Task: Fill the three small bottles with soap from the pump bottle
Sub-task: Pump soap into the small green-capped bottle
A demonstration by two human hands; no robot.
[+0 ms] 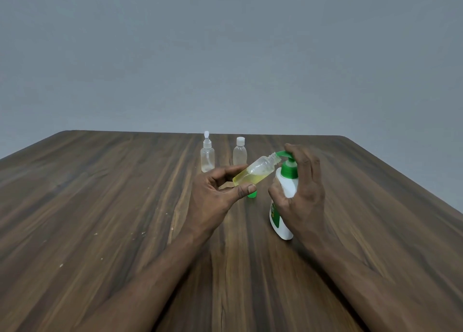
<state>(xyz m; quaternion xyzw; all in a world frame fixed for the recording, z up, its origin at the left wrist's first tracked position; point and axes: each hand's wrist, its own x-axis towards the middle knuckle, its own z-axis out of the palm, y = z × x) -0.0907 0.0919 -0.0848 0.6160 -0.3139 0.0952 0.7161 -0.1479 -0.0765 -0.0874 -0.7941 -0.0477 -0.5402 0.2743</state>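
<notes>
Small bottles first: spray bottle (207, 153) and capped bottle (239, 151) stand upright side by side, far middle of the worktop (100, 206). Both are clear and look near empty. Left hand (213, 196) pinches the open bottle (253, 172) between thumb and fingers. It's tilted, yellow soap pooled low, mouth at the pump spout. Green cap (252, 194) sits on the worktop just below. Pump bottle (283, 206) is white with a green pump. Right hand (298, 194) wraps its body, forefinger on the pump head.

Obstacles: spray bottle (207, 153) and white-capped bottle (239, 152), upright side by side at far centre, narrow gap between; green cap (252, 194) just left of pump bottle (283, 206), under tilted open bottle (253, 172). Free passage: table (100, 206) left half, right flank.
</notes>
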